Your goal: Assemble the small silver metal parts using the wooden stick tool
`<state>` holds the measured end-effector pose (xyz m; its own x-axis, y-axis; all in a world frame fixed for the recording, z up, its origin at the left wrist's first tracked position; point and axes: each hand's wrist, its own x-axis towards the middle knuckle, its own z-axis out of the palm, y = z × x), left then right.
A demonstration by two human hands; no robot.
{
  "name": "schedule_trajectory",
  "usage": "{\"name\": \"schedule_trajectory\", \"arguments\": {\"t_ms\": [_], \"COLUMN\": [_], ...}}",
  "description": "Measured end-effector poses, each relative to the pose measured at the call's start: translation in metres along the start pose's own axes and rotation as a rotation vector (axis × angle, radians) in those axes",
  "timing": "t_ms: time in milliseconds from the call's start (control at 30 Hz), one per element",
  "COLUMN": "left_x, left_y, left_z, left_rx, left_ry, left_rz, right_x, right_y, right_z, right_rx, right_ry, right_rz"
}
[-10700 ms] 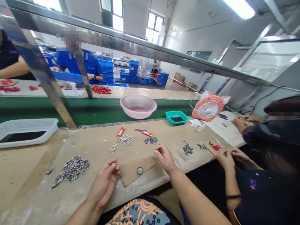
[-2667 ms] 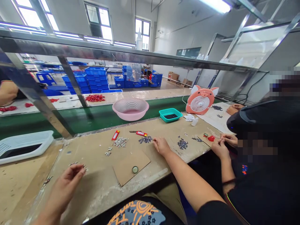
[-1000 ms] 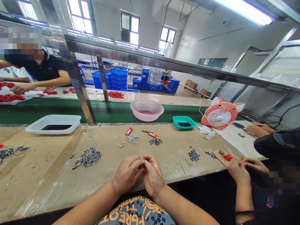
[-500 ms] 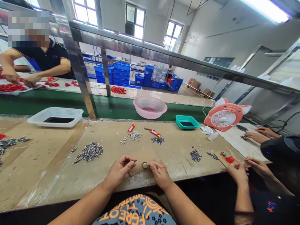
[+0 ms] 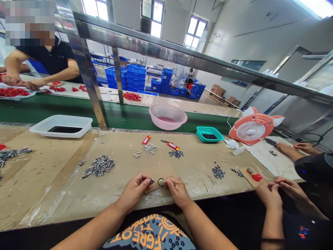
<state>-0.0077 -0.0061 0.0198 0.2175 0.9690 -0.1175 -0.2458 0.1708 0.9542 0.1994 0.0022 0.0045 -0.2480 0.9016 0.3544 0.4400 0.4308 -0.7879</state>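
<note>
Between the thumb and fingers of my left hand (image 5: 135, 190) is a small dark pointed piece (image 5: 151, 181). My right hand (image 5: 177, 190) pinches a thin wooden stick (image 5: 183, 183), whose far end points right. Just left of the right fingertips sits a bottle cap (image 5: 161, 181), on a small brown board (image 5: 155, 188) between my hands. A pile of small dark-and-silver pieces (image 5: 100, 165) lies to the left. Ahead of my hands are a heap of pale pieces (image 5: 150, 148) and a heap of dark pieces (image 5: 176, 154).
A white tray (image 5: 85, 122), a pink basket (image 5: 168, 121), a teal tray (image 5: 210, 139) and a pig-shaped fan (image 5: 252, 129) stand farther back. Two small red packs (image 5: 146, 140) lie ahead. A co-worker's hands (image 5: 270, 192) are at the right; another person (image 5: 52, 66) works across the belt.
The small piece in my left fingers has turned and now shows a broader dark face. My right hand stays by the cap with the stick. The view has shifted slightly.
</note>
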Motion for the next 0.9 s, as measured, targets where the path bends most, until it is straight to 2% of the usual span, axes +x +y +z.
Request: {"name": "schedule_trajectory", "arguments": {"t_ms": [100, 233, 367, 900], "left_x": [-0.001, -0.003, -0.004, -0.006], "left_y": [0.002, 0.006, 0.006, 0.008], "left_z": [0.003, 0.006, 0.006, 0.006], "left_rx": [-0.004, 0.002, 0.057, 0.050], "left_ry": [-0.006, -0.017, -0.038, -0.030], "left_rz": [-0.028, -0.054, -0.036, -0.050], "right_x": [-0.001, -0.002, 0.000, 0.001], "right_y": [-0.013, -0.033, -0.043, -0.045], "right_z": [-0.002, -0.003, -0.001, 0.002], "right_rx": [0.178, 0.296, 0.278, 0.152], "right_ry": [0.044, 0.046, 0.035, 0.026], "right_rz": [0.021, -0.044, -0.093, -0.159]}}
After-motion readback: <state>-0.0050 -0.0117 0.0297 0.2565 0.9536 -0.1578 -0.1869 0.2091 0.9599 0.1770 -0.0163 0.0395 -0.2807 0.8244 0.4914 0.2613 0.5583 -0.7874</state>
